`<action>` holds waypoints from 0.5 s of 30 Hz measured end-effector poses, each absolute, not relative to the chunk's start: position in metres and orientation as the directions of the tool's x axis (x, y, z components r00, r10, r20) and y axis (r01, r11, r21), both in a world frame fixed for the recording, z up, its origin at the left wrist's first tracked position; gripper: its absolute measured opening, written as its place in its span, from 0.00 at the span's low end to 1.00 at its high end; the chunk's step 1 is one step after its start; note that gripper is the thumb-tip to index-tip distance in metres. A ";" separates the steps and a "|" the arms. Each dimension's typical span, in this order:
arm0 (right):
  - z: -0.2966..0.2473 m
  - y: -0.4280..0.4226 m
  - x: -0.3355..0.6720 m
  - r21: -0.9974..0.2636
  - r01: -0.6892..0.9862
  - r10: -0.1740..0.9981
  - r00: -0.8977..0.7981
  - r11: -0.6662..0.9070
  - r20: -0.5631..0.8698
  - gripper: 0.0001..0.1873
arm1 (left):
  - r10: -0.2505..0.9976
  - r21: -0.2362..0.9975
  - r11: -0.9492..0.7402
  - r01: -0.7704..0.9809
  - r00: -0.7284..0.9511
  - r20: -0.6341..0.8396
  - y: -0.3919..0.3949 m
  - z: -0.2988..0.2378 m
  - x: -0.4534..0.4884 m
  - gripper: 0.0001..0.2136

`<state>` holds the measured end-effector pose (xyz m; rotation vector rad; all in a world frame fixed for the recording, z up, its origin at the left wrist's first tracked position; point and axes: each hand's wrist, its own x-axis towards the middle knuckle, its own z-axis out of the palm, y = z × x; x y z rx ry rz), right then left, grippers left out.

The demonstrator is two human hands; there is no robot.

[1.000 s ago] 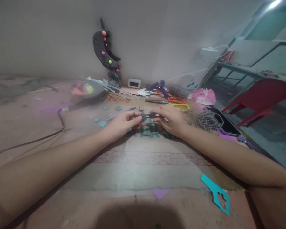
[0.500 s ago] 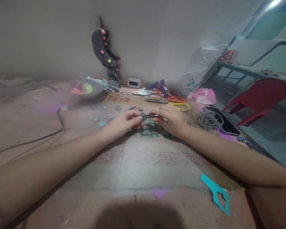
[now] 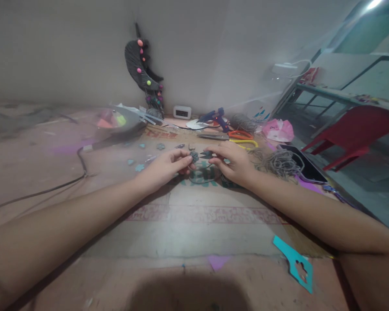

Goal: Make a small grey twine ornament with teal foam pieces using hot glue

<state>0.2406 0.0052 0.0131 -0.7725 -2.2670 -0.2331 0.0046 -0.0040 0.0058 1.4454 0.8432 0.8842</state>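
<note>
Between the thumb and fingers of my left hand, a small flower shape wrapped in grey yarn is pinched. Facing it from the right, my right hand is closed on small dark thread snips, whose handles are mostly hidden by the fingers. Their blades point at the flower, with a narrow gap between. A strand of grey yarn curves below both hands over the printed cardboard. A short yarn scrap lies just behind the flower.
Behind my right hand lie orange-and-yellow-handled scissors and a glue gun. A grey yarn tangle sits beside a phone. Small blue foam flowers lie left; a cut turquoise foam sheet is front right. A clock stands behind.
The snips have drawn slightly right, away from the yarn-wrapped flower, and their blades look further apart. The flower shows more of its face now. My left arm has hardly moved.
</note>
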 end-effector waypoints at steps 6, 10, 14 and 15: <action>0.013 0.007 0.241 -0.034 0.595 0.470 -0.597 0.803 0.650 0.19 | 0.897 0.999 -0.046 0.000 0.439 0.042 -0.004 0.007 0.005 0.15; 0.010 0.010 0.242 -0.076 0.578 0.468 -0.569 0.812 0.676 0.18 | 0.901 0.998 -0.040 -0.057 0.430 0.061 -0.003 0.006 0.005 0.15; 0.010 0.011 0.242 -0.099 0.553 0.474 -0.591 0.827 0.653 0.17 | 0.902 0.994 -0.056 -0.091 0.422 0.089 -0.002 0.003 0.005 0.13; 0.011 0.010 0.242 -0.098 0.544 0.467 -0.600 0.834 0.649 0.17 | 0.901 0.994 -0.060 -0.095 0.423 0.095 -0.002 0.002 0.005 0.13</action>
